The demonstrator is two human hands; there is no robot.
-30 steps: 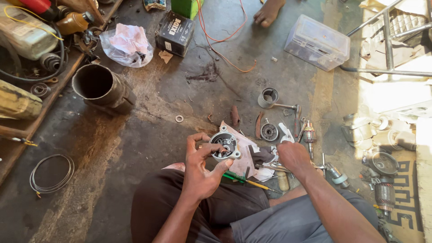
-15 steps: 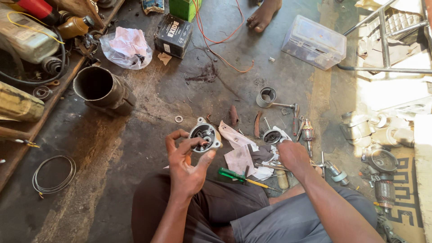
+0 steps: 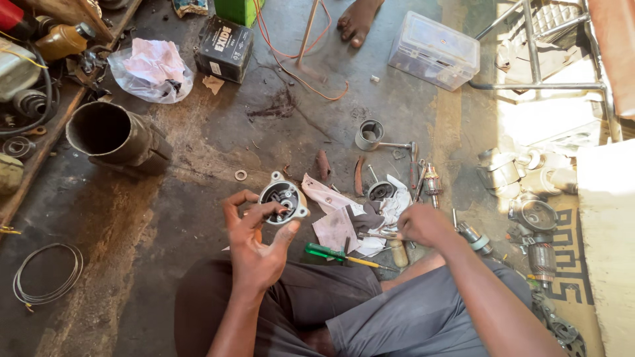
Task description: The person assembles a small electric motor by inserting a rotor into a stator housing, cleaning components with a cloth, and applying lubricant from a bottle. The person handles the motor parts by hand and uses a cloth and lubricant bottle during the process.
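Oily dark concrete floor (image 3: 198, 172) of a workshop, parts scattered all over; we sit cross-legged on it. Our left hand (image 3: 254, 241) holds up a round grey cast-metal housing with small mounting ears (image 3: 283, 200), just above the floor in front of our knees; thumb and fingers curl round its rim, one fingertip reaching into the open cavity. Open face points up toward the camera, so its short axis runs roughly toward us, no real long axis, more a squat disc. We judge it stiff, fairly heavy for its size, probably greasy and slick; best held by the outer rim or the ears, not the inner contacts. Our right hand (image 3: 423, 225) is down on the white rag (image 3: 344, 221), fingers closed over something small we cannot make out. Near it: a green-handled screwdriver (image 3: 334, 252) on the floor by our leg, a short grey metal sleeve (image 3: 369, 135), a small washer (image 3: 241, 175). Further off, a rusty dark pipe section (image 3: 112, 135), a black box-shaped battery (image 3: 225, 47), a clear plastic box (image 3: 433, 51), someone's bare foot (image 3: 357, 20).
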